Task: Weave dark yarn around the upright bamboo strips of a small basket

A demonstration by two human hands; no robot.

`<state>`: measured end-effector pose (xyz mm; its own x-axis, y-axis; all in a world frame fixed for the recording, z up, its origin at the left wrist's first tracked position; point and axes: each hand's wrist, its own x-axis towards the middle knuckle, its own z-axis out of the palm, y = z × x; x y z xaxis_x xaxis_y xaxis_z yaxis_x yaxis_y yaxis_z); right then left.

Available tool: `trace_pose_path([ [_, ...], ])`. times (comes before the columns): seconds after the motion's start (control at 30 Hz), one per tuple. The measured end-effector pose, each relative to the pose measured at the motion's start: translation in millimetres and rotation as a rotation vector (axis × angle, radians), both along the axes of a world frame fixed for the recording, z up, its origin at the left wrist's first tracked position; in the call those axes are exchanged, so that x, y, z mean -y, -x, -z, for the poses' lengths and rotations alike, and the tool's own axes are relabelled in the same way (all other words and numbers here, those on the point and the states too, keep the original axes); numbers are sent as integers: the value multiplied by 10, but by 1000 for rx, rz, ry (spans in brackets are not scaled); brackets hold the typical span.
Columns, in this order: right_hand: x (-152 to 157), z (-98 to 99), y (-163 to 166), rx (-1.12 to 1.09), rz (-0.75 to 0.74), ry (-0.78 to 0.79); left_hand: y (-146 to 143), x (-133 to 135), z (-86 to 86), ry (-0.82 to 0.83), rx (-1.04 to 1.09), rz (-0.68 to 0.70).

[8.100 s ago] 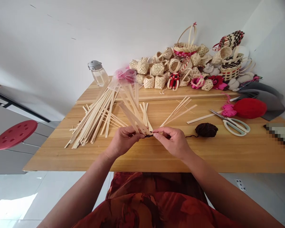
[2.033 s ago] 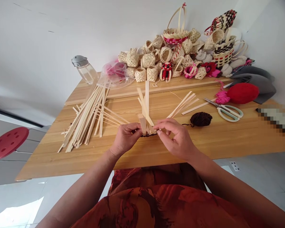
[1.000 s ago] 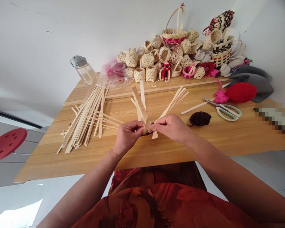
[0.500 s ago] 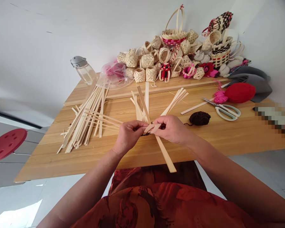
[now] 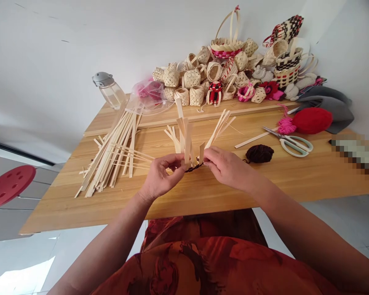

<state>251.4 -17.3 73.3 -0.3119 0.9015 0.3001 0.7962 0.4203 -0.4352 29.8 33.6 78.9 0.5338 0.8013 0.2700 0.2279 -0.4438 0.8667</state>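
Observation:
Between my hands is a small woven basket (image 5: 187, 143) of pale flat strips, with strips standing up and fanning outward. Dark brown yarn runs along its near lower edge. My left hand (image 5: 164, 174) pinches the left side, thumb in front and fingers behind. On the opposite side, my right hand (image 5: 229, 168) has its thumb and fingers closed at the edge by a short upright strip. Both hands partly cover the weave. A ball of dark brown yarn (image 5: 260, 153) lies to the right of my right hand, its loose end trailing toward that hand.
Loose strips (image 5: 110, 151) are piled at left, some reaching my left hand. Scissors (image 5: 290, 141), a red yarn ball (image 5: 312, 120) and a single strip (image 5: 253, 139) lie at right. Several small finished baskets (image 5: 197, 78) are heaped behind. A bottle (image 5: 109, 91) stands at back left.
The long strip that slanted down toward me now stands upright with the others. My hands have moved slightly apart, to the two sides of the basket.

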Motion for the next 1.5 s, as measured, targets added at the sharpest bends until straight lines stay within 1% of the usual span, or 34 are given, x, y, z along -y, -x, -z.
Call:
trace_pose_path([
  [0.1, 7, 80, 18, 195, 30, -32, -23, 19, 18, -27, 2, -14],
  [0.23, 3, 165, 26, 337, 25, -67, -55, 56, 47, -54, 20, -57],
  [0.4, 19, 156, 58, 363, 86, -67, -30, 73, 40, -105, 25, -59],
  [0.6, 61, 187, 94, 319, 77, -64, 21, 54, 152, -49, 69, -77],
  [0.7, 73, 213, 81, 174, 71, -50, 61, 26, 202, -40, 123, -99],
  [0.8, 104, 227, 69, -142, 62, 23, 111, -18, 221, -31, 183, -66],
  [0.97, 142, 270, 81, -758, 182, 354, 169, -83, 173, 14, 357, 20],
  [1.07, 135, 287, 80, -1112, 242, 477, 184, -80, 87, 22, 450, 54],
  [1.13, 136, 283, 75, -1250, 223, 536, 186, -66, 27, 41, 485, 80],
  [1.23, 155, 269, 80, -1287, 109, 616, 175, -60, -19, 70, 491, 85],
  [1.3, 170, 259, 97, -1257, 58, 608, 159, -83, -6, 58, 456, 44],
  [1.37, 180, 245, 120, -1238, 75, 544, 147, -120, 37, -3, 401, -57],
  [1.43, 183, 218, 138, -1240, 126, 467, 152, -143, 84, -133, 372, -240],
  [1.5, 178, 181, 145, -1228, 166, 418, 179, -127, 108, -338, 366, -460],
])
